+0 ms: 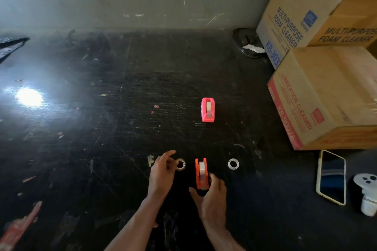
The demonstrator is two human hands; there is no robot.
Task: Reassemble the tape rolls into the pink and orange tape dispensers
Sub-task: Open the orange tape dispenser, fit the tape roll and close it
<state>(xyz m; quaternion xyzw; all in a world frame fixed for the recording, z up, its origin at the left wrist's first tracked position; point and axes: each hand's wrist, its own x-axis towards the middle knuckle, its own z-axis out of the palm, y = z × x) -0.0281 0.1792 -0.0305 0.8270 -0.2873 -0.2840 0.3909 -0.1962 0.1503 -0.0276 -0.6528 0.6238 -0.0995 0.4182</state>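
Note:
The pink tape dispenser (207,109) stands on the black table further back, with a tape roll seated in it. Close to me stands the orange tape dispenser (202,173), also with a clear roll in its slot. My right hand (211,199) grips its near end between thumb and fingers. A small tape roll (181,164) lies flat just left of the orange dispenser, and my left hand (163,171) has its fingertips at that roll's left edge, fingers curled but apart. A white ring-shaped core (233,163) lies to the dispenser's right.
Stacked cardboard boxes (330,96) fill the right side. A phone (331,177) lies face up near the right front, beside a white plastic object (367,193). A dark round dish (247,43) sits at the back by the wall. Glare marks the table's left.

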